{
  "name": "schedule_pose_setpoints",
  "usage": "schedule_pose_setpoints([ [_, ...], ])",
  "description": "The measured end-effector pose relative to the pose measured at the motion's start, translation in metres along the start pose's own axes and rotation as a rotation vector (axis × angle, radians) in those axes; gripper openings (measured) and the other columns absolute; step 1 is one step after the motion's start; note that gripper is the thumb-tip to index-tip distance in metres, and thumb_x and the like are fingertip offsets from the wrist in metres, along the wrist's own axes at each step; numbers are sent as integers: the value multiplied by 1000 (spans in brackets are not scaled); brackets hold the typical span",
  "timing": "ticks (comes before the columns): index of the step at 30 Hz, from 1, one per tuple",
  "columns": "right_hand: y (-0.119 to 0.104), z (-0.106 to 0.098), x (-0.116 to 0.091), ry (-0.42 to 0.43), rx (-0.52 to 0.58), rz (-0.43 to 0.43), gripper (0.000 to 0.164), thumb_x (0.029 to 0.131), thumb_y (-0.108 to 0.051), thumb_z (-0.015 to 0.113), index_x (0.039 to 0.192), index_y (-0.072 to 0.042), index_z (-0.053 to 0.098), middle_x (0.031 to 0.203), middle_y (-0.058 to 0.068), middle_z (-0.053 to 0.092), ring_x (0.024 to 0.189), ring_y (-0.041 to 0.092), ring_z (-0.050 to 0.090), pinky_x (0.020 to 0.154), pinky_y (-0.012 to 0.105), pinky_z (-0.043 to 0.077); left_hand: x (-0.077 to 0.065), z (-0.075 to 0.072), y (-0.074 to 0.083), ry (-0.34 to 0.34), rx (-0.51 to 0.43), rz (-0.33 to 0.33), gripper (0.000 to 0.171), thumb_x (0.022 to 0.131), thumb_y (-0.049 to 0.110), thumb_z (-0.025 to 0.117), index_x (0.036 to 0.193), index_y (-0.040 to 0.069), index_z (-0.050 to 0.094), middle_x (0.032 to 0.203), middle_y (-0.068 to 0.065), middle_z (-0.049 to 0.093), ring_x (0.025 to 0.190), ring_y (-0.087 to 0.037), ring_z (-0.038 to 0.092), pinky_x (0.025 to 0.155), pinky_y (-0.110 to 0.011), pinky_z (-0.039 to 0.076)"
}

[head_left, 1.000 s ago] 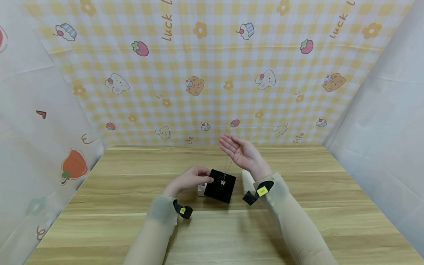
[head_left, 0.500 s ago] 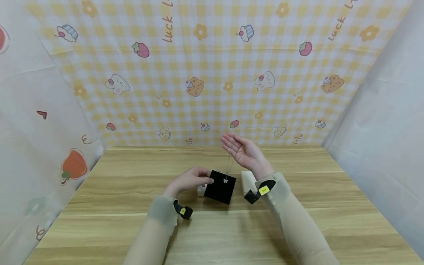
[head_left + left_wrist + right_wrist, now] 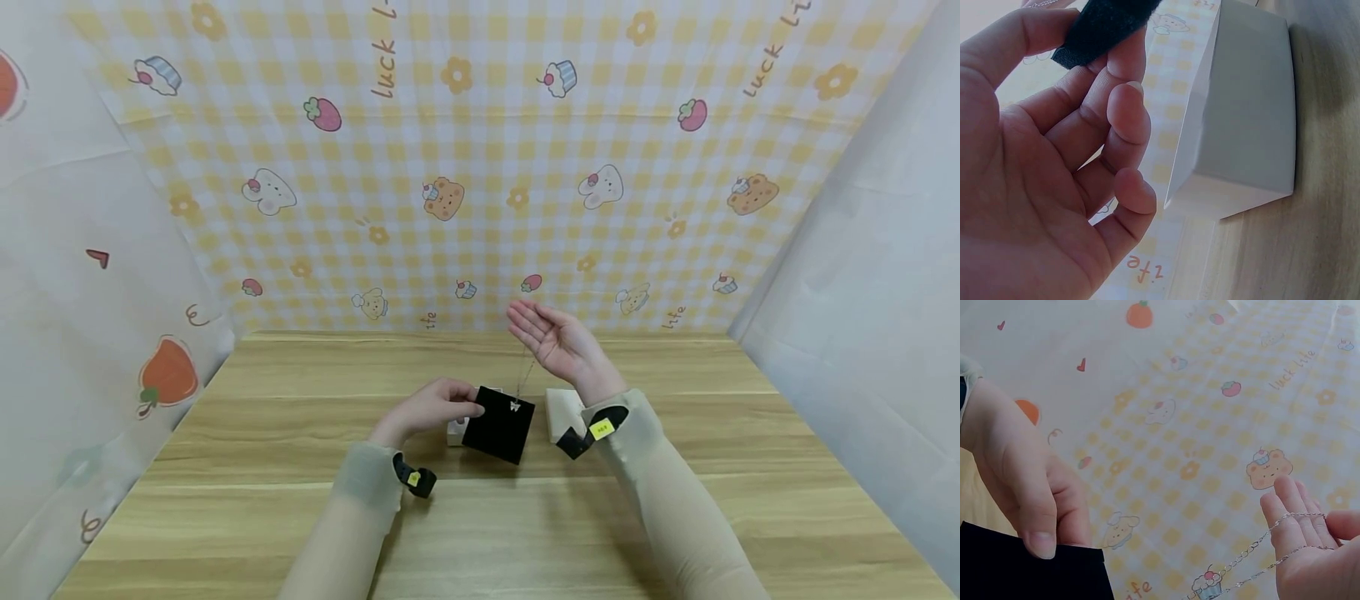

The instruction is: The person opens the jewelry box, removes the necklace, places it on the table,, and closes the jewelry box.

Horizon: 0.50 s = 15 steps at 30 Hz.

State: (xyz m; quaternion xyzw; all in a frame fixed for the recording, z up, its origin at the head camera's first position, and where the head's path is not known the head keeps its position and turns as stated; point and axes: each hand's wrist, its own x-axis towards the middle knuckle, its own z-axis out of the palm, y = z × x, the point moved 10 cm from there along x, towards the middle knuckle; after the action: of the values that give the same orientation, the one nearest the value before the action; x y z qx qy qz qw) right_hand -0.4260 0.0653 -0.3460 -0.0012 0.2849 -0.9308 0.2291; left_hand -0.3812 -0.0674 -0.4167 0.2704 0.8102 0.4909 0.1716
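Observation:
My left hand pinches a square black pad by its upper left corner, thumb on the front. In the left wrist view the pad's dark edge sits between thumb and fingers, the other fingers half bent. My right hand is raised palm up with nearly straight fingers. A fine silver necklace chain runs over those fingers, the thumb tip right by it. Two strands slant down toward the pad. The necklace's small butterfly pendant overlaps the pad's upper part in the head view.
A white box stands behind and beside the pad, partly hidden by it in the head view. Another flat white box piece lies under the right wrist. A checked cloth rises behind the wooden table, with pale side walls.
My right hand has drifted slightly right with the chain. The butterfly pendant has shifted right and a little up across the pad. My left hand and the pad have hardly moved.

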Motion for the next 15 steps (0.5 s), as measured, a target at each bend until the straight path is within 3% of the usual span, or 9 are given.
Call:
schedule_pose_setpoints([
  [9,-3,-2,0,25,26,0,29,104,-10,41,128,3,52,108,20,68,101,28,67,95,38,47,0,-1,-1,-2,-4,6,21,95,20,60,78,7,57,72,-5,56,70,-21,51,66,-34,43],
  [15,-6,-3,0,25,37,-1,27,104,-11,41,116,4,60,106,20,69,99,28,68,92,38,49,-1,-2,-1,0,-6,-2,21,95,20,60,77,8,56,70,-1,53,69,-23,50,64,-33,41],
])
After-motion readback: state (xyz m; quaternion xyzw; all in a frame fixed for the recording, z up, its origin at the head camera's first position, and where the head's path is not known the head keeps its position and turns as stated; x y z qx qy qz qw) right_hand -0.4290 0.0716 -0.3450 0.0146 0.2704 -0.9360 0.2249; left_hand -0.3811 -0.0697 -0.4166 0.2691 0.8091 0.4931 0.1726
